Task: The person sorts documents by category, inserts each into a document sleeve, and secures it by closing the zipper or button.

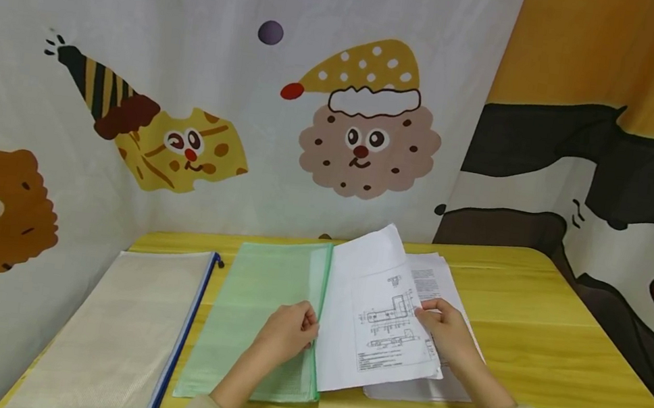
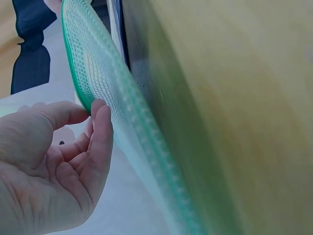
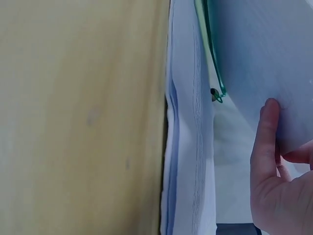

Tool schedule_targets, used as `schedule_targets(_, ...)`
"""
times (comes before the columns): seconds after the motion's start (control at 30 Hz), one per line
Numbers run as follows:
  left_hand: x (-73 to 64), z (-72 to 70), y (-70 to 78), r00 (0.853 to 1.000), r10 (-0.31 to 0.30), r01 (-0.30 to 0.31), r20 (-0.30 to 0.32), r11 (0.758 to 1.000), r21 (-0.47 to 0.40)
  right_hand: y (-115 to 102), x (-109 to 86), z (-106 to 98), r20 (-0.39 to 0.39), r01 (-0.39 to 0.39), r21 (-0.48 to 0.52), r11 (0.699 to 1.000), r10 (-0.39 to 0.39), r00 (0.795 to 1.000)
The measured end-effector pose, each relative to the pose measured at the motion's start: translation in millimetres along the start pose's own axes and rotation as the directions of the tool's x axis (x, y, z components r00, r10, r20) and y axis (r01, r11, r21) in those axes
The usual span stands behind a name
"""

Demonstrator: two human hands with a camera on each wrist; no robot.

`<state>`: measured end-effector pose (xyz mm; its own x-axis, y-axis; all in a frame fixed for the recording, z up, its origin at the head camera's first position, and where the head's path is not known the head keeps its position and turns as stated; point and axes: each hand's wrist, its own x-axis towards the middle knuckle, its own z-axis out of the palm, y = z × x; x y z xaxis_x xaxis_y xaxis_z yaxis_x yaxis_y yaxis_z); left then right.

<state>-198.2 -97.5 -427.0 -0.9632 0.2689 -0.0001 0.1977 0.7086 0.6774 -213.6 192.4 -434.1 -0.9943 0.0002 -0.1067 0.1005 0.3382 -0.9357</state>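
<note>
Left hand (image 1: 286, 327): fingers (image 2: 100, 142) curled, pinching | right hand (image 1: 451, 332): thumb, fingers pinching

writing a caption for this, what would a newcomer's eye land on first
Probably the big-eyed cartoon cookie in a spotted yellow hat, on the pale cloth behind the table. Below it, the right hand pinches a printed diagram sheet at the edge of a green mesh pouch, which the left hand grips.

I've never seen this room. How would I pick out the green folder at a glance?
On the yellow wood-grain table, find the person's left hand, pinching an edge near the middle. That edge belongs to the green folder, with a whitish folder to its left and white papers at its right. Its pale green cover stands out; the whitish neighbour has a blue edge.
</note>
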Motion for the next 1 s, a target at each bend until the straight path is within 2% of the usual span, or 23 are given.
schedule_targets(0.13, 0.0, 0.5, -0.2, 1.0, 0.003, -0.003, 0.001, 1.0, -0.003, 0, 0.1, 3, 0.031, 0.014, 0.037, 0.999, -0.015, 0.999)
schedule_targets(0.37, 0.8, 1.2, -0.1, 1.0, -0.008, 0.008, -0.003, 1.0, 0.012, -3, 1.2, 12, 0.064, 0.024, 0.04, 0.999, -0.026, 0.998)
schedule_targets(0.73, 1.2, 2.0, -0.2, 1.0, -0.023, 0.023, -0.014, 0.999, 0.03, -7, 2.8, 30, 0.137, -0.004, 0.124, 0.992, -0.013, 0.99)
schedule_targets(1.0, 0.6, 1.6, 0.3, 1.0, -0.024, 0.024, -0.012, 0.999, 0.035, -11, 3.8, 43, 0.162, 0.002, 0.101, 0.995, -0.019, 0.987)
